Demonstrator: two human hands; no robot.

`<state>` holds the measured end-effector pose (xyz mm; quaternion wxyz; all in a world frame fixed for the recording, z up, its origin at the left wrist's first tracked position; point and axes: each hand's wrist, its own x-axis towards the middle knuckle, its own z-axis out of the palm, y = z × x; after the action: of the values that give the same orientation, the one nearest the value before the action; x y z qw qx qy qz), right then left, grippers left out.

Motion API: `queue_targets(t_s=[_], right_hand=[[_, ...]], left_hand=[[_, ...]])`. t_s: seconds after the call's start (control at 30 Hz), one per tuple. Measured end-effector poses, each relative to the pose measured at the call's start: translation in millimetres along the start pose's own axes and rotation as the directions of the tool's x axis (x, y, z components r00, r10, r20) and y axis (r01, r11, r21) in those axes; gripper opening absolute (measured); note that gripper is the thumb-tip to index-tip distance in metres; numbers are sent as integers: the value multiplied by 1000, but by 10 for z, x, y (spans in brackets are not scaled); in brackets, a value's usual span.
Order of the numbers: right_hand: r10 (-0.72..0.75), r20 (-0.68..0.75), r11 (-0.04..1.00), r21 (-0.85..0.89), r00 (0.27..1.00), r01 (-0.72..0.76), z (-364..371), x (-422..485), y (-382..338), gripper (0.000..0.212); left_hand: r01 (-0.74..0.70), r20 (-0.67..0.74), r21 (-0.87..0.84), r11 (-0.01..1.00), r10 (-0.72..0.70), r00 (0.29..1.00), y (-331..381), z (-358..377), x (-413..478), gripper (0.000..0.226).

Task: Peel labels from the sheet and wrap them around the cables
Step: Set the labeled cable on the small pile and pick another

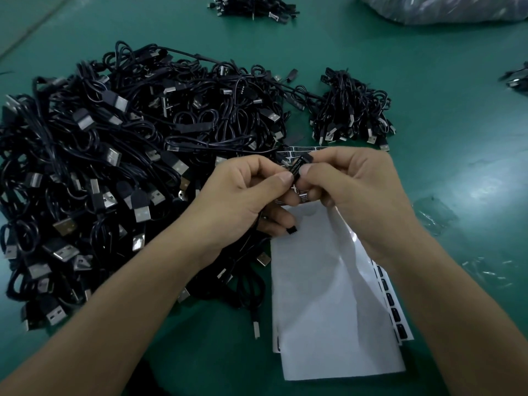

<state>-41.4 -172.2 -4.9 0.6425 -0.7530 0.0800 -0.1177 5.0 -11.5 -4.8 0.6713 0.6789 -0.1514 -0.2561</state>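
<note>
A small black label (297, 166) with white print sits between both thumbs at the middle of the view. My left hand (243, 195) pinches it together with a thin black cable whose small plug (291, 230) pokes out under the fingers. My right hand (351, 190) pinches the label from the right side. Beneath the hands lies a white backing sheet (328, 295), mostly bare. A label sheet (395, 310) with black labels along its edge peeks out under it on the right. More black labels (300, 151) show just beyond the fingers.
A large heap of black USB cables (114, 167) fills the left of the green table (457, 138). A smaller cable bundle (351, 110) lies behind the hands, another pile (254, 8) at the far edge. A grey plastic bag (445, 8) sits top right.
</note>
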Motion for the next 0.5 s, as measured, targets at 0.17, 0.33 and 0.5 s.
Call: queue_targets(t_s=[0.17,0.33,0.5], right_hand=[[-51,-25,994,-95,998,49,17,-8,43,24],[-70,5,992,-102,998,70,-11,1,72,21],[-48,31,996,-75,998,50,-32,-5,44,33]], left_hand=[[-80,-37,119,990,85,996,-44,49,-1,13],[-151,-33,231,961,163,986,-95,45,13,8],[-80,-26,141,987,85,996,-65,33,8,10]])
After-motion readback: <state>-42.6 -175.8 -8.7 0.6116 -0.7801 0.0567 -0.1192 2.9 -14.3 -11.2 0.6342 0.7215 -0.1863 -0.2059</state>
